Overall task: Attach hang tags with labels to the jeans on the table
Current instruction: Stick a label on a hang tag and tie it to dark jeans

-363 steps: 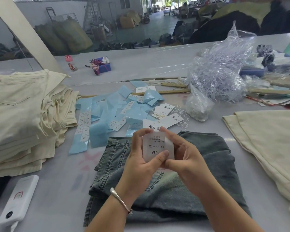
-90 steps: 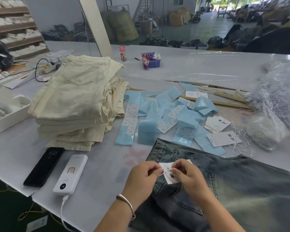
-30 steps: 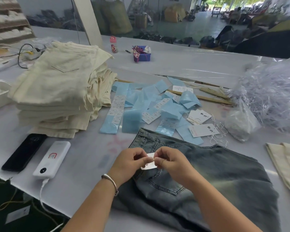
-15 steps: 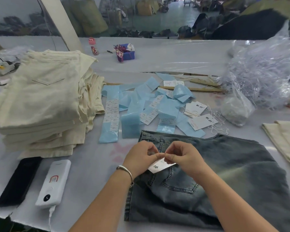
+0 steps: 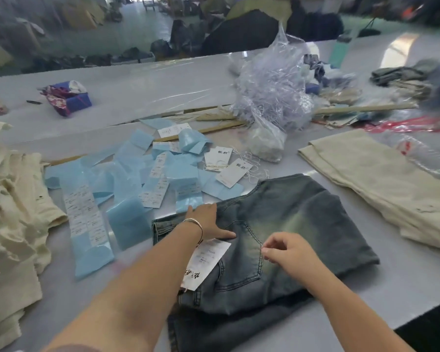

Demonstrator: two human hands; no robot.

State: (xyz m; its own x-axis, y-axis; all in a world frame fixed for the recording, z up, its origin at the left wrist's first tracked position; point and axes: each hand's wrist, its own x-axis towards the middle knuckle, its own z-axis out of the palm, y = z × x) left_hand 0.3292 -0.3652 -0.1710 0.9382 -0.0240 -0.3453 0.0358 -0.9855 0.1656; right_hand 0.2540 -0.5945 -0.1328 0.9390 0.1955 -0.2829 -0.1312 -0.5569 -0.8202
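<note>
Folded blue-grey jeans [image 5: 290,224] lie in front of me on the table. A white hang tag [image 5: 206,260] with a printed label lies on them by the waistband, under my left forearm. My left hand [image 5: 208,219] rests flat on the jeans' upper left edge, fingers stretched out. My right hand [image 5: 287,250] hovers over the back pocket with fingers loosely curled; I cannot make out anything in it. Loose hang tags [image 5: 233,171] with strings and blue label strips [image 5: 127,184] lie beyond the jeans.
A stack of cream jeans [image 5: 10,212] fills the left side. More cream trousers [image 5: 381,184] lie at the right. A clear bag of plastic fasteners [image 5: 272,92] stands behind. A small blue box [image 5: 69,97] sits at the far left.
Both hands have let go of the tag, which now lies on the jeans. My left hand has reached forward onto the waistband and my right has drawn back to the right.
</note>
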